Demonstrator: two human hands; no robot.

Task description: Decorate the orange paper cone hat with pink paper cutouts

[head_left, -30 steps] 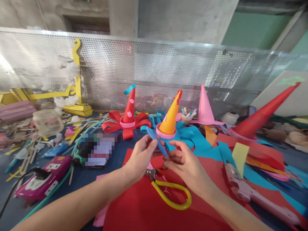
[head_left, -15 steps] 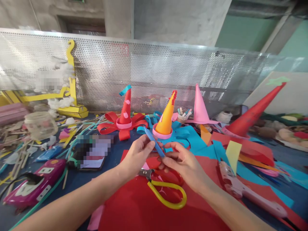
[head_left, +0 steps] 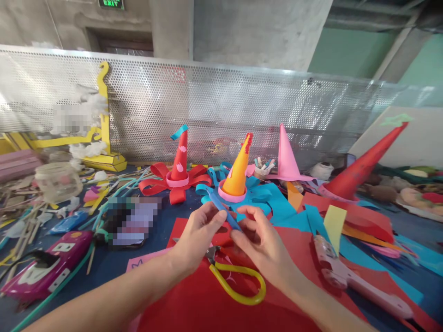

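Note:
Over the red paper, a slim blue marker slants between my two hands. My left hand is closed, pinching it between thumb and fingers. At its lower end the thumb of my right hand presses, with the fingers curled and some lifted. Scissors with yellow and red handles lie below the hands, their blades partly covered by my left hand. Beneath my left forearm, pink paper with a drawn outline sticks out.
Cone hats stand behind: red, orange, pink, and a leaning red one. A pink glue gun lies right; a purple power strip, a phone and a clear jar are left.
The camera view has tilted slightly up. More of the pink paper shows at the left. My right thumb and fingers have shifted on the marker's lower end.

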